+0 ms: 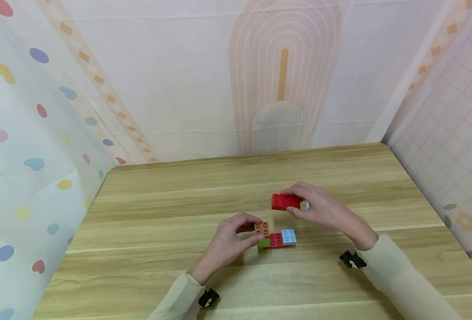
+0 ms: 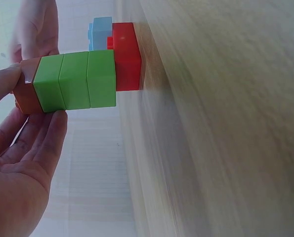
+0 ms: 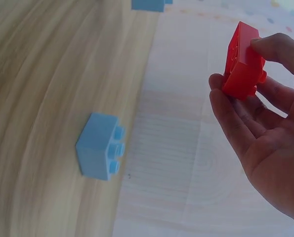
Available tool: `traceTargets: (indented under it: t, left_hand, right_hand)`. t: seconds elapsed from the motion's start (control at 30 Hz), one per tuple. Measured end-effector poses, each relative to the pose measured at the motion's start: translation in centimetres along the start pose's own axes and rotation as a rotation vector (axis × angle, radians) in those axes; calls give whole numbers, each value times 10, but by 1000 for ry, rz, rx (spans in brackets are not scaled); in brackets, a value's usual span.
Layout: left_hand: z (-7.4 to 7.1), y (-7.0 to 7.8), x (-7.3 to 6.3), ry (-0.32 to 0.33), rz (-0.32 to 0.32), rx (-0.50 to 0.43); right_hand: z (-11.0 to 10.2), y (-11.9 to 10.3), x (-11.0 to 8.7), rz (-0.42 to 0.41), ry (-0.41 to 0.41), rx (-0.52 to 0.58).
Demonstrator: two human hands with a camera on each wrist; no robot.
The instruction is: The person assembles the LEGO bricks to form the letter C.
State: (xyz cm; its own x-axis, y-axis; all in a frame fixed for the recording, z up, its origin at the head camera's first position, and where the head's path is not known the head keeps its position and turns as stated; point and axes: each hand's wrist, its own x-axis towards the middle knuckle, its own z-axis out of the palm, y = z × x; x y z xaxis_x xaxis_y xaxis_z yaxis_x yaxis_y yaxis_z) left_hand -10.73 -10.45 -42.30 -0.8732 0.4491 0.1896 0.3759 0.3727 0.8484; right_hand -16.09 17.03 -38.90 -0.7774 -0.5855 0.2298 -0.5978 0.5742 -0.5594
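Observation:
My left hand [image 1: 231, 241] pinches an orange-brown toy brick [image 1: 261, 229] between thumb and fingers. That brick tops a column of three green bricks [image 2: 65, 81], which rises from one end of a red base brick [image 2: 129, 59] on the table. At the base's other end sits a light blue brick [image 1: 289, 236], with red studs showing between. Behind and to the right of this build, my right hand [image 1: 319, 205] holds a second red brick [image 3: 243, 61] up off the table, thumb on one side and fingers on the other.
A loose light blue brick [image 3: 97, 146] stands on the wooden table [image 1: 160, 213], mostly hidden behind my right hand in the head view. Small black devices [image 1: 208, 298] hang at both cuffs. Patterned cloth [image 1: 172, 80] hangs behind the table's far edge and along its sides.

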Motion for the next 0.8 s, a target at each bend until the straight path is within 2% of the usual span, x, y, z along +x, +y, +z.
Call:
traceTargets:
  t: [0.33, 0.53, 0.8]
  left_hand:
    - [1, -1, 1, 5, -1, 6]
    - [2, -2, 2, 17, 23, -23]
    - [2, -1, 2, 16, 25, -45]
  right_hand:
    - [0, -12, -6, -46, 28, 20]
    - [1, -16, -9, -78, 42, 34]
    - [4, -21, -10, -120, 43, 24]
